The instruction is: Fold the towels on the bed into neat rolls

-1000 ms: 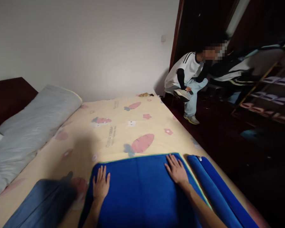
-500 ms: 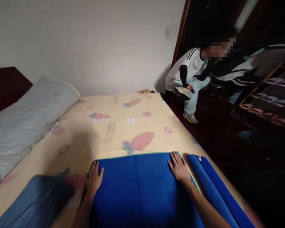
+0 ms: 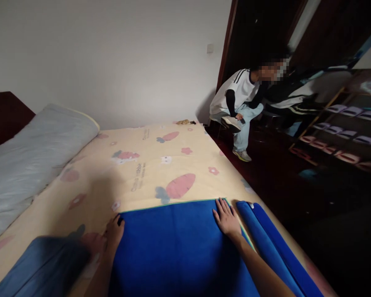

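Note:
A blue towel [image 3: 173, 247] with a thin green edge lies spread flat on the bed in front of me. At its far left corner my left hand [image 3: 113, 233] has its fingers curled in, pinching the edge of the cloth. My right hand [image 3: 227, 218] rests flat near the far right corner, fingers stretched out on the fabric. Just to the right of it, a second blue towel [image 3: 266, 235], folded into a long narrow strip, lies along the bed's side with a small white tag at its far end.
The bed sheet [image 3: 204, 156] is cream with carrots and flowers. A grey pillow [image 3: 34, 152] lies at the left, and my clothed knee [image 3: 43, 264] is on the bed. Beyond the right edge a person [image 3: 238, 95] sits; a shoe rack [image 3: 343, 128] stands farther right.
My left hand has gone from lying flat to curling its fingers at the towel's corner. My right hand stays flat on the cloth. The view has turned slightly right.

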A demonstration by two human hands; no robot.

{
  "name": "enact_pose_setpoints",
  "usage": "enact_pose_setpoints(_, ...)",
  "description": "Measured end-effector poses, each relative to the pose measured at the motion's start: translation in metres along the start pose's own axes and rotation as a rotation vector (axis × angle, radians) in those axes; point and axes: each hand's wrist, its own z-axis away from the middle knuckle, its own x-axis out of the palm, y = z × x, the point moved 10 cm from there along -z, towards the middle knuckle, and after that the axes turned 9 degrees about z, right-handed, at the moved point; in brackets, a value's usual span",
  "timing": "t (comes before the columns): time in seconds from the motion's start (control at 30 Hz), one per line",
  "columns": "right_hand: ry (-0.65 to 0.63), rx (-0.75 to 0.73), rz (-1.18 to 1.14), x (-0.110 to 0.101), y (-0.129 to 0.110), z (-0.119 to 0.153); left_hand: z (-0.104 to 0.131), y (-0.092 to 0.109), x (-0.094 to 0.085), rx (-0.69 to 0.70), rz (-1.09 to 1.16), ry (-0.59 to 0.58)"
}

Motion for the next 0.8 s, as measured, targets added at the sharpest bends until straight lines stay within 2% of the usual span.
enact_pose_setpoints(0.17,0.004,-0.004,0.001,-0.003,-0.002,0.001,0.005,0.004,-0.009,-0.002,-0.014,0.014)
enact_pose_setpoints(0.3,0.015,-0.003,0.007,-0.005,0.001,0.002,0.024,0.019,-0.016,0.028,-0.099,0.053)
enact_pose_setpoints(0.37,0.027,0.007,0.013,-0.008,0.002,0.001,0.037,0.036,-0.018,0.055,-0.122,0.086)
enact_pose_setpoints(0.43,0.054,0.052,0.016,-0.017,-0.005,0.000,0.054,0.067,-0.012,0.152,-0.110,0.102)
enact_pose_setpoints(0.47,0.071,0.073,0.004,-0.022,-0.014,0.001,0.064,0.088,-0.003,0.231,-0.098,0.083)
enact_pose_setpoints(0.53,0.100,0.040,-0.063,-0.034,-0.055,0.004,0.086,0.134,0.022,0.393,-0.070,0.000)
enact_pose_setpoints(0.6,0.100,-0.170,-0.183,-0.043,-0.125,0.012,0.108,0.176,0.051,0.519,-0.042,-0.110)
enact_pose_setpoints(0.67,0.060,-0.384,-0.277,-0.047,-0.193,0.027,0.125,0.203,0.078,0.609,-0.030,-0.221)
enact_pose_setpoints(0.73,0.014,-0.469,-0.317,-0.046,-0.227,0.037,0.131,0.209,0.092,0.657,-0.042,-0.297)
enact_pose_setpoints(0.77,-0.005,-0.474,-0.317,-0.044,-0.229,0.038,0.128,0.201,0.093,0.657,-0.056,-0.310)
enact_pose_setpoints(0.8,-0.018,-0.457,-0.304,-0.041,-0.220,0.036,0.121,0.188,0.089,0.634,-0.076,-0.306)
